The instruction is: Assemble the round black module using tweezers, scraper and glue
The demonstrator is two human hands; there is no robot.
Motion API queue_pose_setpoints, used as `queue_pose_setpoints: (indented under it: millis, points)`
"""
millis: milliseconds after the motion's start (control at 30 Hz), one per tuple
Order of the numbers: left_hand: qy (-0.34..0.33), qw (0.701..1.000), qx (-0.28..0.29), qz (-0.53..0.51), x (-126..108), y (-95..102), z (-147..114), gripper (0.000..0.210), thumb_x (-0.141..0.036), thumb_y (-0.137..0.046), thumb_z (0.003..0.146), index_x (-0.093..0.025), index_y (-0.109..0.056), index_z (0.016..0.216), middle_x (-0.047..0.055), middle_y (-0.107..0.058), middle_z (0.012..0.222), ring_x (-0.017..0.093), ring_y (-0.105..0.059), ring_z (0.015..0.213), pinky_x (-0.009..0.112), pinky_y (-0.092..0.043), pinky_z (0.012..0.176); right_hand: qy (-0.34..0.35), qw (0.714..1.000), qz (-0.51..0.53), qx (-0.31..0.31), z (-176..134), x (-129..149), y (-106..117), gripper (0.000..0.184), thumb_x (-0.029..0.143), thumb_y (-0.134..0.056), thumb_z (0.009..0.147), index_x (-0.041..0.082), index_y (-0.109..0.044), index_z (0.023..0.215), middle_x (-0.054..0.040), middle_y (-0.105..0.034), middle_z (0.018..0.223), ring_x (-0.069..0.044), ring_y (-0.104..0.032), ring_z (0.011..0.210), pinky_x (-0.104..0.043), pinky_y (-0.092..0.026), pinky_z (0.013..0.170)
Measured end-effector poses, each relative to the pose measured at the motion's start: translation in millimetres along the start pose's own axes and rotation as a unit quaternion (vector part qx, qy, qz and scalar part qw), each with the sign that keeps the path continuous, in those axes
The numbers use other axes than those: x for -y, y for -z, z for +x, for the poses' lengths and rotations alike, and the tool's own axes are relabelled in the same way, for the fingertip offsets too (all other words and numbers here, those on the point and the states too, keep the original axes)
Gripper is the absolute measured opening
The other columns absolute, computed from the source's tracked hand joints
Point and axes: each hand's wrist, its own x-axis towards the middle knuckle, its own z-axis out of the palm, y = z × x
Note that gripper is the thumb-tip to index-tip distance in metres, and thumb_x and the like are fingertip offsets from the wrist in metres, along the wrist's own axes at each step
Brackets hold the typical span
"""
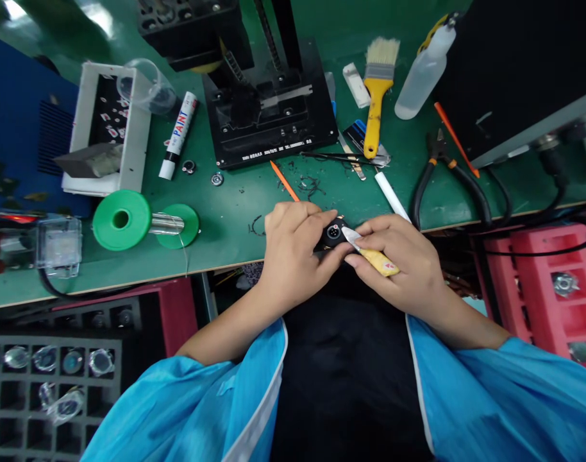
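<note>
My left hand [295, 247] grips a small round black part [333, 233] with pins showing in its middle, close to the table's front edge. In my right hand [403, 253] is a small knife [377, 258] with a yellow handle and a short pale blade. Its tip touches the rim of the black part, and my right fingertips rest right beside it. An orange stick [284, 181] lies just beyond my left hand, near scattered black shavings [311, 186]. A white pen-like rod [390, 196] lies behind my right hand.
A black stand machine [274, 128] occupies the back middle. Around it lie a paint marker [179, 135], a solder spool [122, 219], a yellow brush [377, 90], a squeeze bottle [422, 77] and pliers [442, 160]. Foam trays [52, 385] and pink trays [557, 282] sit below the table edge.
</note>
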Motion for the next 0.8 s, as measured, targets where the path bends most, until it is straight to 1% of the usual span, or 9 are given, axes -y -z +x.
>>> queue_pose_setpoints:
  millis: [67, 100, 233, 367, 500, 633, 800]
  points:
    - [-0.002, 1.0, -0.001, 0.003, 0.0, -0.1, -0.2, 0.036, -0.045, -0.08, 0.104, -0.019, -0.076, 0.129, 0.011, -0.08, 0.115, 0.031, -0.073, 0.112, 0.049, -0.049, 0.1, 0.003, 1.0, -0.003, 0.0, 0.1, 0.4, -0.3, 0.013, 0.021, -0.082, 0.1, 0.022, -0.071, 0.108, -0.0145, -0.085, 0.118, -0.027, -0.085, 0.11, -0.042, -0.072, 0.094]
    - [-0.002, 1.0, -0.002, 0.004, 0.0, -0.3, -0.3, 0.036, -0.045, -0.08, 0.104, -0.019, -0.076, 0.129, 0.011, -0.08, 0.115, 0.031, -0.073, 0.112, 0.049, -0.049, 0.099, 0.006, 1.0, -0.002, -0.003, 0.1, 0.5, -0.7, 0.014, 0.019, -0.081, 0.1, 0.023, -0.07, 0.108, -0.0141, -0.085, 0.119, -0.027, -0.085, 0.111, -0.042, -0.072, 0.096]
    - [0.0, 1.0, 0.0, 0.007, 0.1, -1.0, -0.5, 0.036, -0.046, -0.078, 0.105, -0.019, -0.076, 0.129, 0.011, -0.08, 0.115, 0.031, -0.072, 0.111, 0.049, -0.049, 0.098, 0.016, 1.0, -0.001, -0.014, 0.7, 0.2, -2.7, 0.016, 0.013, -0.079, 0.097, 0.023, -0.069, 0.104, -0.0114, -0.086, 0.113, -0.026, -0.086, 0.104, -0.041, -0.073, 0.092]
    - [-0.007, 1.0, -0.006, 0.0, 0.5, -1.6, 0.1, 0.036, -0.048, -0.076, 0.107, -0.019, -0.076, 0.128, 0.01, -0.08, 0.114, 0.031, -0.072, 0.11, 0.05, -0.049, 0.097, 0.026, 1.0, -0.01, -0.012, 2.3, 0.6, -2.9, 0.015, 0.011, -0.08, 0.095, 0.022, -0.07, 0.1, -0.0124, -0.087, 0.112, -0.027, -0.087, 0.102, -0.04, -0.073, 0.091]
    - [-0.003, 1.0, -0.002, -0.005, 0.6, -1.4, 0.3, 0.036, -0.05, -0.076, 0.107, -0.02, -0.076, 0.129, 0.011, -0.08, 0.114, 0.032, -0.071, 0.11, 0.051, -0.048, 0.095, 0.024, 1.0, -0.002, 0.002, 4.9, 1.1, -1.3, 0.014, 0.011, -0.078, 0.096, 0.022, -0.069, 0.097, -0.0107, -0.087, 0.111, -0.026, -0.087, 0.1, -0.039, -0.072, 0.089]
    - [0.005, 1.0, 0.004, -0.005, 0.3, -1.2, -0.1, 0.035, -0.05, -0.075, 0.107, -0.023, -0.076, 0.129, 0.011, -0.079, 0.116, 0.033, -0.07, 0.11, 0.053, -0.047, 0.094, 0.027, 1.0, -0.014, -0.001, 7.3, 1.8, -0.4, 0.015, 0.012, -0.077, 0.097, 0.023, -0.068, 0.093, -0.0091, -0.087, 0.109, -0.026, -0.086, 0.097, -0.041, -0.072, 0.085]
    - [0.023, 0.999, 0.024, -0.003, 0.8, -0.7, -0.3, 0.039, -0.056, -0.07, 0.108, -0.024, -0.077, 0.129, 0.011, -0.079, 0.116, 0.034, -0.07, 0.112, 0.055, -0.048, 0.098, 0.018, 1.0, -0.013, 0.007, 8.5, 2.8, -0.7, 0.016, 0.013, -0.076, 0.096, 0.026, -0.069, 0.092, -0.0061, -0.086, 0.109, -0.026, -0.085, 0.097, -0.042, -0.073, 0.085]
